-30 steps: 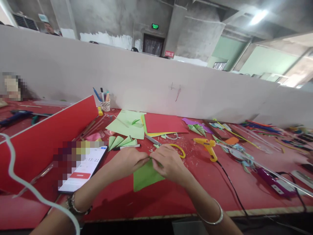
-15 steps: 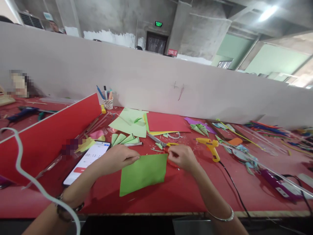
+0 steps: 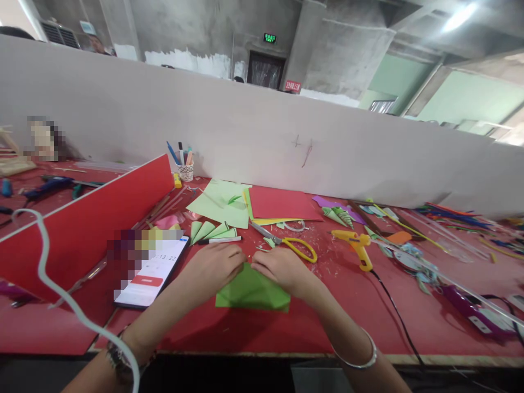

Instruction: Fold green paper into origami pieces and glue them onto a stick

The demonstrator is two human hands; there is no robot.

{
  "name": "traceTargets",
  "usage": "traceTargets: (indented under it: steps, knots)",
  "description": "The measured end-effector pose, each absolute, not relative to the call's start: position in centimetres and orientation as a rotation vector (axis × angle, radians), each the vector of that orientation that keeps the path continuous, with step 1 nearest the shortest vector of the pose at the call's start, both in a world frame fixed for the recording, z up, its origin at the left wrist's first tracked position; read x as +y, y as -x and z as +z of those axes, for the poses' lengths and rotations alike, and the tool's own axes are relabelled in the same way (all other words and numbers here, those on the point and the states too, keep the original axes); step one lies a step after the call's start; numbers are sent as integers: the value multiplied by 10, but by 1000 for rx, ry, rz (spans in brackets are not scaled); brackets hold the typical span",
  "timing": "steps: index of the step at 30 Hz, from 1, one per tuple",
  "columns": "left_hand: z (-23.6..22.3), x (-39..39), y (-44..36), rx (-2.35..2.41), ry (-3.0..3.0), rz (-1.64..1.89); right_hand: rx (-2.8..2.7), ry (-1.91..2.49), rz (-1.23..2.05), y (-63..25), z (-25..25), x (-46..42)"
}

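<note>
A green paper sheet (image 3: 252, 293) lies folded on the red table (image 3: 286, 333) in front of me. My left hand (image 3: 213, 266) pinches its upper left part with closed fingers. My right hand (image 3: 280, 268) presses and grips the upper right part, fingers curled over the fold. The fingertips of both hands nearly meet above the sheet. Yellow-handled scissors (image 3: 292, 245) lie just behind my right hand. Several green paper cones (image 3: 208, 231) and a marker (image 3: 219, 239) rest behind my left hand.
A phone (image 3: 151, 271) showing a timer lies at the left beside a red divider board (image 3: 88, 224). A yellow glue gun (image 3: 357, 244) with a black cord sits at the right. Coloured paper sheets (image 3: 254, 204), a pen cup (image 3: 186, 170) and craft scraps lie further back.
The green sheet lay flat and open half a second ago; both hands have come together and folded it into a smaller shape. The scissors now lie uncovered behind the right hand.
</note>
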State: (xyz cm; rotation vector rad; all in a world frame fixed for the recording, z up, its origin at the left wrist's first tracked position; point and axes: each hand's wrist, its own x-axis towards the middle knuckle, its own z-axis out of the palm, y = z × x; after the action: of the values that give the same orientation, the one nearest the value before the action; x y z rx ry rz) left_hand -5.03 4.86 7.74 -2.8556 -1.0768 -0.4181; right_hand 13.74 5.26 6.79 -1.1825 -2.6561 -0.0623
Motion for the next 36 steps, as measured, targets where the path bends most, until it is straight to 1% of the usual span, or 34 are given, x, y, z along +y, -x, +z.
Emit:
traceTargets:
  steps: [6,8,11,15,17,19,21,22,25,27,30,33,36]
  knots:
    - [70,44,43,-1019,2622,-694,-2552,1108,203,-132,63,51]
    - [67,46,45,-1004,2606,-713,-2523,1077,279,-135,64,51]
    - [65,53,58,-1048,2591,-650,-2455,1082,370,-150,66,50]
    - [67,62,85,-1376,2467,-587,-2305,1179,435,-178,68,46]
    - [71,62,91,-1549,2519,-696,-2259,1228,438,-186,67,43]
    - [73,59,88,-1597,2733,-900,-2292,1221,442,-185,66,40]
    - [73,53,80,-1532,2989,-1001,-2363,1168,439,-177,63,38]
    - [72,50,75,-1516,3087,-986,-2392,1141,432,-173,62,37]
    - [66,44,64,-1549,3237,-786,-2439,1133,363,-162,58,36]
    - [64,42,61,-1570,3242,-691,-2457,1178,258,-157,58,37]
    - [64,39,59,-1555,3214,-660,-2529,1128,112,-149,60,38]
    - [63,37,54,-1514,3192,-671,-2593,1011,52,-136,61,39]
    - [60,36,52,-1513,3108,-710,-2516,1061,2,-126,58,40]
